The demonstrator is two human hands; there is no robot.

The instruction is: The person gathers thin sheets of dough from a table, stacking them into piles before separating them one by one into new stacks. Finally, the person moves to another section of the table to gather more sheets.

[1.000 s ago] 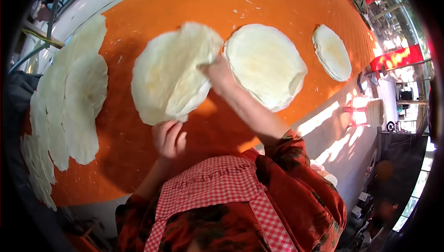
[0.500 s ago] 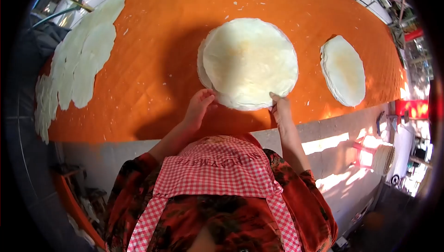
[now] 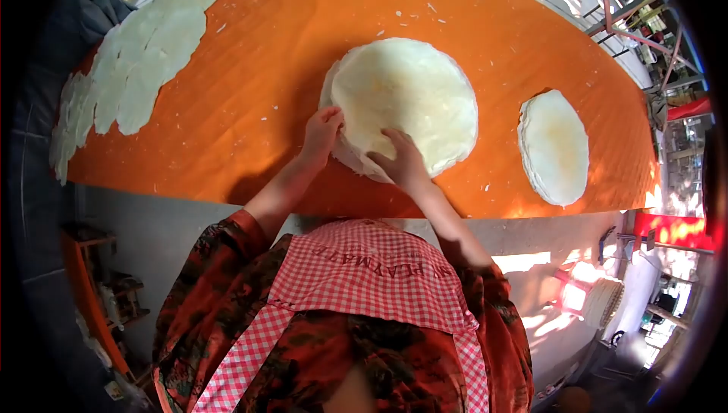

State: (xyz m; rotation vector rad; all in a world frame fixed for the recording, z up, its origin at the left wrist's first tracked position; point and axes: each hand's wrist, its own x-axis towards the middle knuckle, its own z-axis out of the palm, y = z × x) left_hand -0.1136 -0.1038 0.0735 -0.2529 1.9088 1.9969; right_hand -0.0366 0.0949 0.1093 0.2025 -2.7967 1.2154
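Note:
A stack of thin, round, pale dough sheets point(image 3: 417, 83) lies on the orange table, its layers slightly offset along the left rim. At that left rim is my left hand point(image 3: 322, 136), with its fingers pinched together on the edge of a dough sheet. My right hand point(image 3: 403, 161) rests on the lower part of the top sheet, fingers spread and holding nothing. Its palm covers a bit of the near edge.
A smaller-looking stack of round sheets point(image 3: 557, 147) sits to the right on the orange table point(image 3: 258, 49). Overlapping sheets point(image 3: 152, 56) cover the table's far left. Small white scraps dot the surface. A red stool point(image 3: 572, 295) stands on the floor at right.
My left hand has moved up along the stack's left rim. My right hand has left the lower right edge and moved left onto the top sheet, its fingers now spread.

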